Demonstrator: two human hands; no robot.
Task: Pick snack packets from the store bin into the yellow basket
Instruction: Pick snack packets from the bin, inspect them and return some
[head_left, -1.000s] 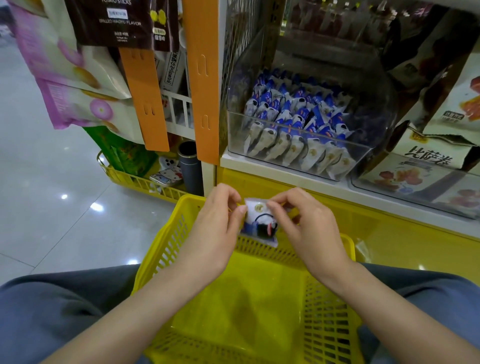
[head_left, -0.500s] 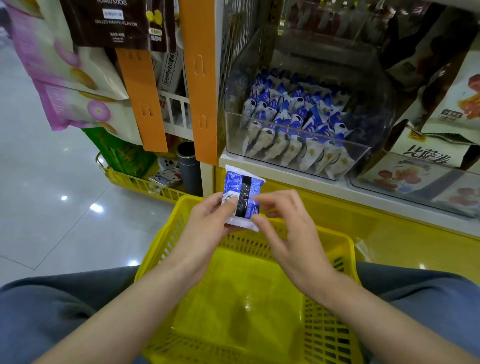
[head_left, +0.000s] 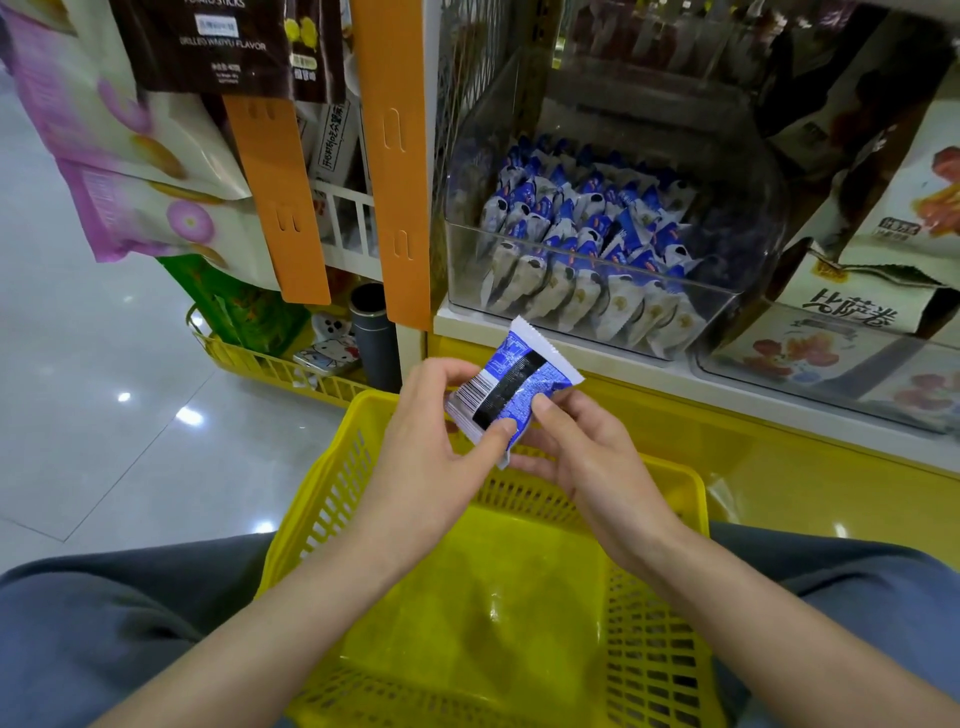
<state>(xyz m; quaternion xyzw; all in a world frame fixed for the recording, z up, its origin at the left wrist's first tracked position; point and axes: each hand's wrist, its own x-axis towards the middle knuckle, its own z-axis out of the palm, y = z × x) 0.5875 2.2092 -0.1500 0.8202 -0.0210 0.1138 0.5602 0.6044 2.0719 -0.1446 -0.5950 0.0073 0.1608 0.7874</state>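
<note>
In the head view, a clear plastic store bin (head_left: 589, 304) is seen standing on a pale shelf (head_left: 545, 340), and it is filled with rows of blue-and-white snack packets (head_left: 587, 234) stood on end and leaning against one another. To its right, a second clear bin (head_left: 831, 364) is loaded with larger cream bags printed with flowers and dark lettering. One snack packet (head_left: 511, 387), blue with a black stripe and a barcode turned upward, is held tilted in the air above the far rim of the yellow basket (head_left: 311, 499), just in front of the shelf edge. It is pinched by both hands: the left hand (head_left: 431, 441) is curled round its barcode end with the thumb pressed on its face, and the right hand (head_left: 587, 457) is closed on its other side, thumb on top and fingers underneath. The basket is rested between grey-trousered legs (head_left: 104, 623), its mesh walls and solid bottom in view. Two orange hanging strips (head_left: 275, 208) are seen left of the bin, with purple snack bags (head_left: 119, 171) and a dark brown bag (head_left: 218, 41) hung beside them. Lower down, another yellow basket (head_left: 270, 364) is set on the glossy pale tiled floor (head_left: 104, 415), with a dark cylinder (head_left: 371, 332) beside it.
</note>
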